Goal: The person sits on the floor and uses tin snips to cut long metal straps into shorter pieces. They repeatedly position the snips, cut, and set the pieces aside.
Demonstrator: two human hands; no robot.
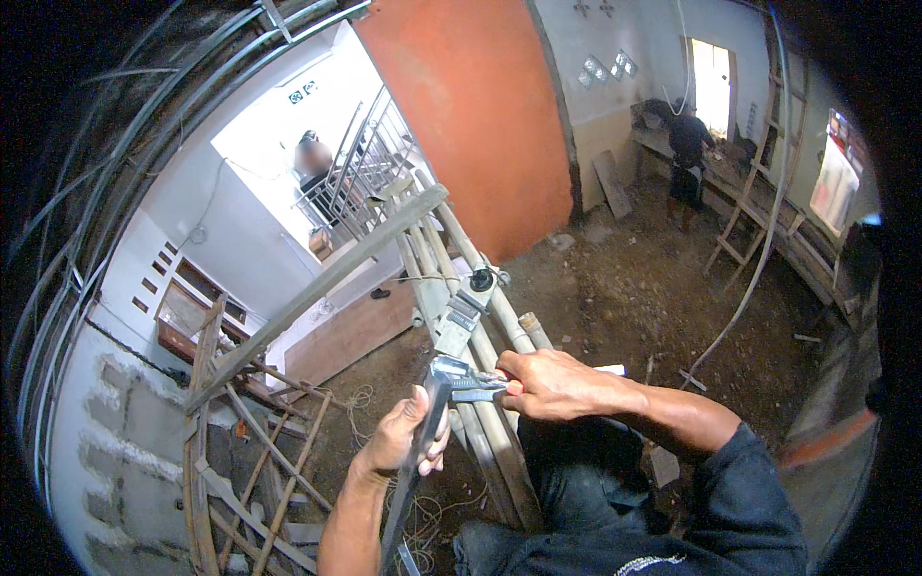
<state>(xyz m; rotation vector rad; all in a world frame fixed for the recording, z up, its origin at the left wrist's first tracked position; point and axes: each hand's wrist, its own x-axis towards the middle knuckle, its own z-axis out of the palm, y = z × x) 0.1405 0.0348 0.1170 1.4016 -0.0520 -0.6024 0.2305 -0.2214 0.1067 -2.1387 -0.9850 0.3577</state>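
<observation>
My left hand [408,434] is wrapped round a long dark metal channel [400,509], which slants up from the lower edge. At the channel's upper end, my right hand [557,386] grips a metal hand tool [488,377] with an orange-red handle, like pliers or snips. Its jaws are beside a bright strip of metal [453,368] at the channel's end; whether they bite it is too small to tell. Just beyond lie a pale grey metal piece [455,326] and a round black object [481,279] on bundled bamboo poles [492,437].
A long wooden beam [317,288] crosses left of the poles, above a wooden frame [202,451]. A person [314,158] is by a stair railing [360,144]; another person [688,149] stands at a far bench [740,187]. A cable [768,226] hangs at right over rough ground [634,298].
</observation>
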